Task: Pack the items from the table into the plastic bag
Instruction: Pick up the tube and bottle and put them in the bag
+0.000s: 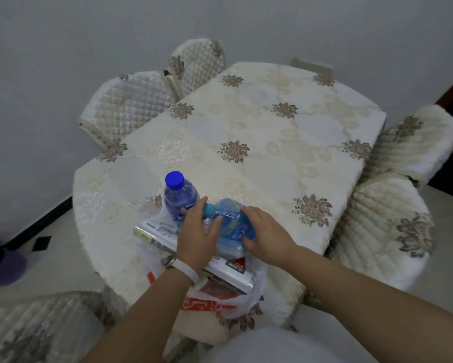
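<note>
Surface (246, 132): flowery cloth, middle of frame.
Lying bottle (231, 226): on its side, cap toward left.
Hands: left hand (196, 234) and right hand (264, 231) both hold the lying bottle.

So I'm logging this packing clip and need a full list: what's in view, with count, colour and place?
Upright bottle: 1, clear, blue cap, near table edge.
Lying bottle: 1, blue, on the books, under both hands.
Books: flat stack, white, on the bag.
Plastic bag: 1, white and red, near edge.
Table: 1, cream floral cloth.
Chairs: five, cream covers, around the table.
Left hand: white wristband, on the bottle neck.
Right hand: on the bottle body.
</note>
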{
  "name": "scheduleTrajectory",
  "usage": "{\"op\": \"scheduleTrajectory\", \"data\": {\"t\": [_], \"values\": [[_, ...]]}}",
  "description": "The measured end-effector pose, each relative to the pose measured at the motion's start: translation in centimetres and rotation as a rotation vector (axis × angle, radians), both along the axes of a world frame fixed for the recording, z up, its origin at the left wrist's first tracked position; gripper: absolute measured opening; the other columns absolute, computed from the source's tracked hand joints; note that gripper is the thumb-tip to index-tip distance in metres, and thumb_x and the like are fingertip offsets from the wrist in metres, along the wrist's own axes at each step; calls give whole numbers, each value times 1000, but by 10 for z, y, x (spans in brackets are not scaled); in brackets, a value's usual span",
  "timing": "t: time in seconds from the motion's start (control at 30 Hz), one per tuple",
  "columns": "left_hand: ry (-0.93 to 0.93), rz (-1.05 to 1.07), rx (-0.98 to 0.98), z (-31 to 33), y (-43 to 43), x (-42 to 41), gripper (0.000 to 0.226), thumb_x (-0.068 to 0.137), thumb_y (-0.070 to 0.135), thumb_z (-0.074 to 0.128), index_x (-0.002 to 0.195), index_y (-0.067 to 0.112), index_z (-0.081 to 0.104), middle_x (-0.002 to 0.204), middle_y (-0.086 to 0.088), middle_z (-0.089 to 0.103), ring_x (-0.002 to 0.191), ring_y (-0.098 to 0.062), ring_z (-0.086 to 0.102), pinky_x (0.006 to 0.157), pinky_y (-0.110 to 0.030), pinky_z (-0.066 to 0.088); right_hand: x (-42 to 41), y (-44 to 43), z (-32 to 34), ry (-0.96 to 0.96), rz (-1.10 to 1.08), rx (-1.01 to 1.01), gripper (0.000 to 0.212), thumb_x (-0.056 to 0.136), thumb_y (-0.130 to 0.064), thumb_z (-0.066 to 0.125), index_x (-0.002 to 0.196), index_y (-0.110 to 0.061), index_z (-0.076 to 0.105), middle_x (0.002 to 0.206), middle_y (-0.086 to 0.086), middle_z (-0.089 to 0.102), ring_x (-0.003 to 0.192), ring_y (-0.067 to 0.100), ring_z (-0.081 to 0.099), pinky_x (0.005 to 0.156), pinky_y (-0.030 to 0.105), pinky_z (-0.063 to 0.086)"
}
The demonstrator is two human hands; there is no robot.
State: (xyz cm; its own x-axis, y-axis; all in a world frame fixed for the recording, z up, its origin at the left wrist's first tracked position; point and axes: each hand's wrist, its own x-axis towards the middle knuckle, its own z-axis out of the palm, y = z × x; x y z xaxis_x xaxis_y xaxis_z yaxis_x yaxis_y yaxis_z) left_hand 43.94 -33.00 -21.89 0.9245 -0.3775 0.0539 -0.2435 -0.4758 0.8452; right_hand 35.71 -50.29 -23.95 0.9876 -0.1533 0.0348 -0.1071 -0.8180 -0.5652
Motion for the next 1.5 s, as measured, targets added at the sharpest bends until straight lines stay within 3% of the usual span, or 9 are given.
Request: {"op": "scheduleTrajectory", "data": {"t": [0.13, 0.33, 0.43, 0.57, 0.73, 0.87, 1.1, 1.3, 1.5], "values": [[-30, 4, -31, 5, -3, 10, 27, 90, 20, 68, 116, 17, 60, 109, 2, 62, 91, -4, 59, 79, -6, 45, -16, -4, -6, -1, -130, 81, 62, 82, -28, 66, 139, -16, 44, 132, 3, 49, 119, 20, 48, 98, 31, 41], [-99, 2, -42, 18, -8, 20, 28, 88, 20, 70, 114, 18, 62, 106, 2, 61, 95, -10, 59, 82, -12, 45, -42, 3, -37, 347, -583, 329, 80, 79, -59, 65, 137, -9, 41, 131, 8, 48, 113, 21, 53, 93, 35, 46], [-169, -21, -27, 31, -9, 20, 29, 87, 17, 71, 115, 15, 63, 103, 2, 60, 89, 4, 57, 76, -4, 40, -34, 7, -39, 351, -656, 445, 84, 68, -74, 64, 122, -13, 45, 115, 3, 55, 94, 17, 60, 77, 37, 53], [-240, -45, -29, 44, -7, 21, 30, 87, 15, 71, 116, 11, 64, 98, 2, 57, 85, 11, 54, 73, 0, 38, -24, 4, -37, 338, -660, 551, 65, 76, -55, 69, 115, -11, 39, 99, 2, 60, 78, 12, 61, 56, 28, 45], [-279, -82, -12, 52, -4, 25, 32, 88, 22, 70, 118, 12, 64, 96, 2, 58, 84, 9, 54, 72, -1, 39, -24, -14, -40, 291, -709, 491, 15, 86, -21, 60, 84, -8, 52, 77, 7, 58, 72, 24, 57, 62, 35, 44], [-293, -151, 9, 52, -4, 22, 37, 85, 30, 63, 118, 15, 64, 95, 3, 58, 83, -5, 54, 73, -4, 41, -22, -25, -23, 173, -730, 433, 24, 88, -20, 55, 69, -11, 42, 65, 4, 43, 60, 20, 41, 54, 33, 29], [-209, -163, 40, 35, -21, 10, 29, 86, 19, 72, 115, 18, 63, 97, 7, 61, 86, -8, 59, 77, -23, 49, -13, -31, 39, -86, -610, 572, 14, 90, -16, 55, 77, -11, 58, 68, -2, 54, 63, 13, 48, 60, 30, 37], [-59, -61, -27, 21, -26, 9, 26, 88, 15, 70, 113, 18, 62, 104, 0, 65, 89, 7, 59, 75, -4, 43, -9, -15, 76, -132, -459, 623, 16, 89, -16, 56, 74, -17, 62, 66, 0, 59, 64, 15, 54, 65, 40, 51], [43, -35, -31, 27, -26, 2, 32, 89, 17, 70, 119, 21, 61, 107, 9, 65, 94, 5, 61, 76, -1, 43, -1, -7, 83, -119, -365, 572, 12, 93, -19, 54, 83, -16, 59, 66, -4, 53, 61, 14, 49, 62, 33, 42]]}}
